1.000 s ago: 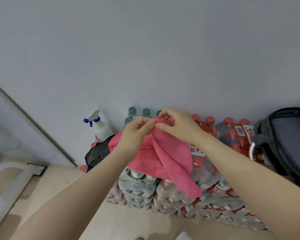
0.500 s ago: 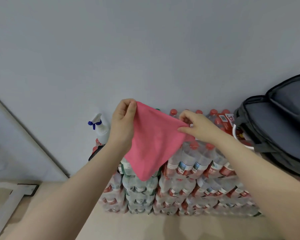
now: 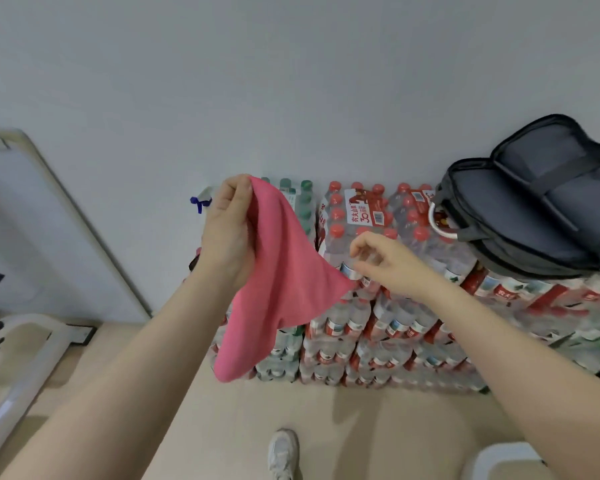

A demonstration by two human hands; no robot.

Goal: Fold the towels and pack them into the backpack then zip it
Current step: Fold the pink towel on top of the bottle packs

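Plain grey wall (image 3: 291,81) fills the upper half, evenly lit, no window in view. Beige floor (image 3: 326,427) below. Shrink-wrapped packs of water bottles (image 3: 378,323) stacked several layers high against the wall, mostly red caps, one column with green caps (image 3: 303,202). White-framed panel (image 3: 32,220) leans on the wall at left. Spray bottle with blue trigger (image 3: 199,202) just left of the stack, mostly hidden. White frame piece (image 3: 18,368) at lower left.
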